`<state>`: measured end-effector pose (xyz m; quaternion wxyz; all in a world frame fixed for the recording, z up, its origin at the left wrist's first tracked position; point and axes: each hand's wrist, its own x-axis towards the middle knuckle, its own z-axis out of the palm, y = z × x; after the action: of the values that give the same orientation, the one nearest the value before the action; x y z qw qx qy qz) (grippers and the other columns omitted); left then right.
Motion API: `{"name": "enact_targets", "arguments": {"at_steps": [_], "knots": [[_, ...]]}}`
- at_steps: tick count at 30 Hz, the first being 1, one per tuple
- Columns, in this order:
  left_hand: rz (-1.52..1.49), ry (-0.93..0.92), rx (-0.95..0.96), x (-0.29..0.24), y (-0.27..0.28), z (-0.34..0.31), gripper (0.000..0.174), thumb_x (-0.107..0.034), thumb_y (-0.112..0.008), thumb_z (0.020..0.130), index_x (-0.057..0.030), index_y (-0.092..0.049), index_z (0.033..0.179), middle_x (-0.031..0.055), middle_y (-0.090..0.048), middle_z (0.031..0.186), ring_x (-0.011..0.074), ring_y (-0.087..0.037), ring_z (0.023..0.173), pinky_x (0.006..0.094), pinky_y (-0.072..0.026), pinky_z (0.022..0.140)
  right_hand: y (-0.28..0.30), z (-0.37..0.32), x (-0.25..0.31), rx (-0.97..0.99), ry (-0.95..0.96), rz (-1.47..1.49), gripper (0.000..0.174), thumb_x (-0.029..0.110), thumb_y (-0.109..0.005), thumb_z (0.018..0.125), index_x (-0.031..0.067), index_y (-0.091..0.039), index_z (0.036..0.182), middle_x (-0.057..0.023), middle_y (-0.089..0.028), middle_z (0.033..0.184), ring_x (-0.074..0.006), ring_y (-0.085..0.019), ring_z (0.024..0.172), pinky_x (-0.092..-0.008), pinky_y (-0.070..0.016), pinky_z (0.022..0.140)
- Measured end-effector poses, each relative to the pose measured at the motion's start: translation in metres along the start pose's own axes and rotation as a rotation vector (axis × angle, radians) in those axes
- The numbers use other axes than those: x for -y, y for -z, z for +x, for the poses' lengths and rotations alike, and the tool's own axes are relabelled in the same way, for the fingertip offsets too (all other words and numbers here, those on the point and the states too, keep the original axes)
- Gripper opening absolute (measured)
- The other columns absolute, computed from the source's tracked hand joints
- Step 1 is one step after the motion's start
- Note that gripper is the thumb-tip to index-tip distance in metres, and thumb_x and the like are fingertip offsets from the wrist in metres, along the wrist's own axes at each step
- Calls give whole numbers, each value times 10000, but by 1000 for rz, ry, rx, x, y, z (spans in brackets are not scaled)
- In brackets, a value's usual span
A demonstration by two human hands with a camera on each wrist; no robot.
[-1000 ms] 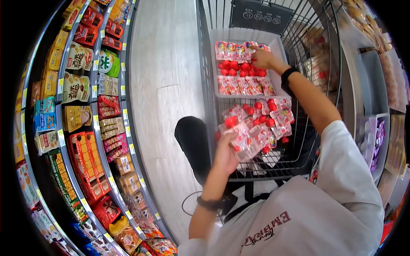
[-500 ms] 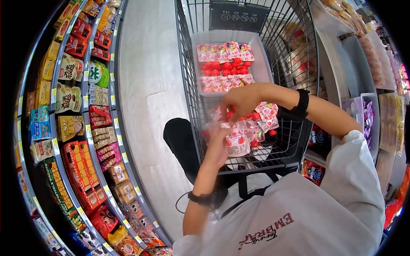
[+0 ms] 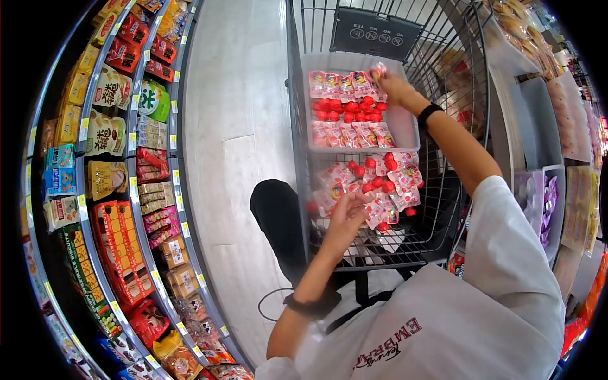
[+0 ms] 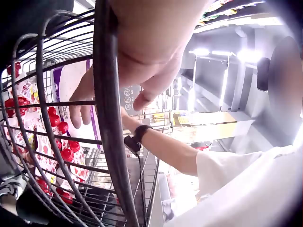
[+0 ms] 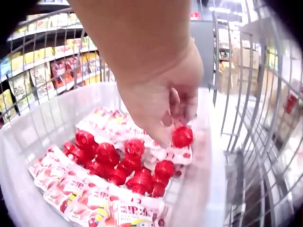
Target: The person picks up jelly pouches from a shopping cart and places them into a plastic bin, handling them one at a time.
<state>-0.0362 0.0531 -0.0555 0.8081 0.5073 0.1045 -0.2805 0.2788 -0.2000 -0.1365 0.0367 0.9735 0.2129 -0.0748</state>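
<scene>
My right hand (image 3: pixel 400 90) pinches a jelly pouch (image 3: pixel 379 69) at the far right corner of a translucent white bin (image 3: pixel 406 123) inside a shopping cart. The right wrist view shows the pouch's red cap (image 5: pixel 182 136) just below the fingers. In the bin, two rows of pink-and-white pouches (image 3: pixel 342 85) lie with their red caps facing each other along the middle. My left hand (image 3: pixel 345 223) hovers over a loose pile of similar pouches (image 3: pixel 404 180) on the cart's wire floor. Its fingers (image 4: pixel 84 94) hang loosely, holding nothing, in the left wrist view.
Wire walls of the cart (image 3: pixel 453 209) surround the bin and pile. A dark sign panel (image 3: pixel 377 35) hangs at the cart's far end. Shelves of packaged snacks (image 3: pixel 123 234) line the left, across a pale floor (image 3: pixel 221 126). Display bins (image 3: pixel 538 120) stand along the right.
The right hand went from the bin to the loose pile near the left hand, then back to the bin with a pouch. The left hand has let go of the pouch it held earlier.
</scene>
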Motion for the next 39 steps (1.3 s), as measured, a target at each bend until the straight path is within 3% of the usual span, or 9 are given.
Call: {"name": "enact_targets", "arguments": {"at_steps": [5, 7, 9, 12, 24, 31, 34, 36, 39], "knots": [[-41, 35, -54, -4, 2, 3, 256, -81, -537, 867, -60, -525, 1123, 73, -560, 1170, 174, -534, 1093, 327, -465, 891, -27, 10, 5, 201, -64, 151, 409, 127, -634, 768, 22, -543, 1153, -227, -528, 1201, -429, -496, 1109, -479, -442, 926], [-49, 47, -47, -5, 1, 4, 265, -73, -539, 858, -61, -529, 1122, 69, -557, 1173, 177, -530, 1104, 327, -464, 893, -34, 19, 0, -277, -179, 126, 640, 145, -734, 658, 85, -460, 1233, -215, -498, 1207, -412, -538, 1046, -436, -455, 906], [-77, 57, -26, -6, 1, 4, 263, -74, -536, 855, -64, -532, 1117, 62, -557, 1169, 179, -529, 1114, 318, -465, 889, -35, 18, -3, -284, -162, 158, 704, 161, -742, 654, 94, -443, 1288, -222, -463, 1283, -411, -528, 1094, -446, -448, 931], [-57, 68, -30, -5, 2, 6, 256, -89, -534, 863, -67, -532, 1118, 60, -560, 1159, 179, -543, 1099, 314, -464, 887, -35, 20, 4, 27, -227, 184, 825, 167, -755, 648, 85, -376, 1376, -236, -408, 1365, -416, -518, 1149, -449, -460, 942], [-104, 103, -51, -7, 4, 5, 242, -111, -529, 891, -81, -504, 1129, 79, -577, 1148, 169, -605, 1024, 291, -481, 853, -52, 19, 8, -93, -356, 105, 518, 222, -607, 813, -48, -445, 1224, -244, -521, 1220, -416, -552, 1096, -449, -478, 894], [-112, 133, -75, -8, 3, 5, 230, -93, -526, 883, -85, -505, 1112, 77, -583, 1129, 161, -613, 1012, 286, -485, 841, -63, 26, 25, -83, -400, -13, 604, 167, -539, 828, -83, -339, 1340, -267, -461, 1274, -410, -564, 1076, -437, -498, 852], [-118, 129, -72, -7, 2, 4, 219, -92, -525, 882, -90, -507, 1100, 73, -584, 1122, 162, -616, 997, 287, -484, 838, -67, 23, 23, 14, -573, 187, 654, 170, -529, 840, -52, -272, 1399, -297, -429, 1279, -395, -565, 1071, -423, -511, 837], [-87, 125, -46, -4, 4, 6, 209, -107, -524, 886, -97, -508, 1094, 69, -585, 1122, 160, -615, 979, 286, -483, 827, -93, 28, 8, 49, -381, -35, 696, 200, -563, 844, -10, -244, 1427, -314, -426, 1267, -393, -569, 1071, -404, -516, 841], [-60, 95, -72, -3, 3, 5, 204, -114, -513, 888, -100, -510, 1092, 68, -585, 1127, 161, -611, 967, 292, -479, 824, -41, 8, 29, -12, -436, 98, 758, 236, -627, 824, -8, -237, 1426, -309, -451, 1246, -401, -558, 1096, -400, -521, 834]]}}
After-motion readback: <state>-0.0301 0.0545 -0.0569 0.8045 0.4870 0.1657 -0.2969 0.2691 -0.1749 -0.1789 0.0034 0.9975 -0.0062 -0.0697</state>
